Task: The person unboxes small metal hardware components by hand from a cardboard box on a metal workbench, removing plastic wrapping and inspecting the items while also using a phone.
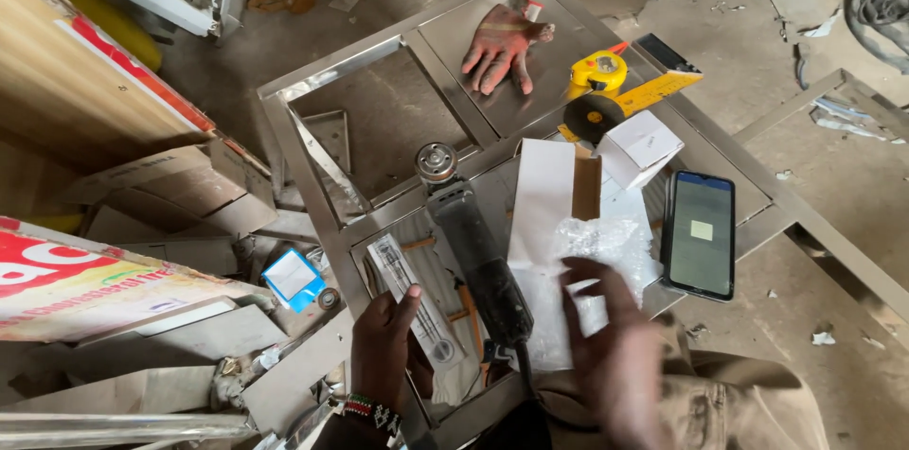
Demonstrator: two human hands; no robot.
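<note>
Dusty workshop floor lies under a steel frame (312, 81) that serves as a bench. At lower left, the left hand (386, 348) pinches a long flat packet (414, 303) between thumb and fingers. Beside it lies an angle grinder (473, 251). The right hand (615, 355), fingers spread and blurred, touches crinkled clear plastic (606, 247). Further right rests a phone (701, 234).

Place: metal workshop
Signs: stainless steel frame (492, 142) on dusty concrete floor (805, 128); angle grinder (473, 247); tape measure (598, 71); work glove (500, 45); cutting disc (594, 116); scrap sheets (180, 194) piled around
</note>
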